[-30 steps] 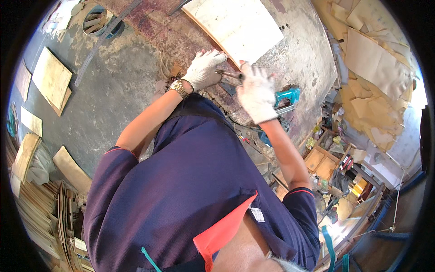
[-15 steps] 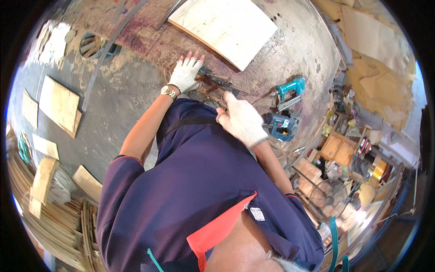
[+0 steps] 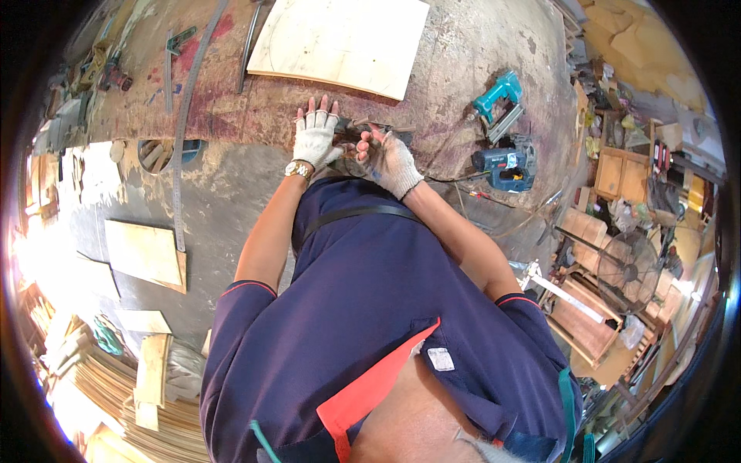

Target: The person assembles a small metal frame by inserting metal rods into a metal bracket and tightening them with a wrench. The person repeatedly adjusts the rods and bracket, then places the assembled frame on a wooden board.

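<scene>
The left hand [image 3: 315, 140], in a pale glove with bare fingertips, lies palm down by the near edge of the worn, stained surface [image 3: 444, 50], fingers spread and released, thumb pointing toward the other hand. The right hand [image 3: 390, 163], gloved alike, is bent at that same edge with its fingers curled; whether they grasp anything I cannot tell. Just beyond its fingertips, between the hands and a pale board [image 3: 340, 42], lie dark, slender tools [image 3: 355, 127], partly hidden by the hands, a little in from the near edge. The board rests farther in, toward the far side. Toward the right edge are a teal nail gun [image 3: 498, 96] and, nearer the near right corner, a blue jigsaw [image 3: 509, 163]. A long metal ruler [image 3: 193, 92] juts past the near edge at the left, crossing over a round blue bucket [image 3: 197, 149] that holds wood offcuts [image 3: 157, 157]. Beyond the right edge, among clutter, sits a tan wooden box [image 3: 610, 174]; its contents are too small to tell.
</scene>
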Motion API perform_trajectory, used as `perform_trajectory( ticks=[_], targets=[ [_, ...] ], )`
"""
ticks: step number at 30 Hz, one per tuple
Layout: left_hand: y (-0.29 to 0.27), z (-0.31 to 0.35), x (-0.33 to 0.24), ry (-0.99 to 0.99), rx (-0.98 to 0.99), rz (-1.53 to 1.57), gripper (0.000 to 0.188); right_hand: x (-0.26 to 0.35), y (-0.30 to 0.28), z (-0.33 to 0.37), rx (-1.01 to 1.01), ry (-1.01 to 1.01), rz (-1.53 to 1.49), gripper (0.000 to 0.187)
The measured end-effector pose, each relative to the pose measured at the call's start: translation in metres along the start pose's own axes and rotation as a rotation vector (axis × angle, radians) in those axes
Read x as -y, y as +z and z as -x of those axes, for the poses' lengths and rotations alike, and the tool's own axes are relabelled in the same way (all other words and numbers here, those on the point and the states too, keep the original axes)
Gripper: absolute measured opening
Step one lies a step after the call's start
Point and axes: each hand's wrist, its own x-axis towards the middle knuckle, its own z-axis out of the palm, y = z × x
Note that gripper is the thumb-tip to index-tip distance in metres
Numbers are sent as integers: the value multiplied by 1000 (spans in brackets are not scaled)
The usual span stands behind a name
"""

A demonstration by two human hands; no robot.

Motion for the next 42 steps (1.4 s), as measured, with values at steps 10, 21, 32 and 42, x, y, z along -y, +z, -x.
perform_trajectory(
  ticks=[10, 21, 32, 42],
  targets=[
    [-3, -2, -3, -2, 9, 1, 116, 1, 54, 43, 191, -152, -49, 26],
    [-4, -5, -3, -7, 67, -69, 117, -9, 75, 67, 282, -225, -104, 29],
    [20, -6, 11, 48, -39, -52, 119, -14, 63, 59, 279, -219, -34, 22],
    [29, -8, 18, 63, -40, -59, 126, -19, 62, 56, 18, -175, 87, 29]
  ],
)
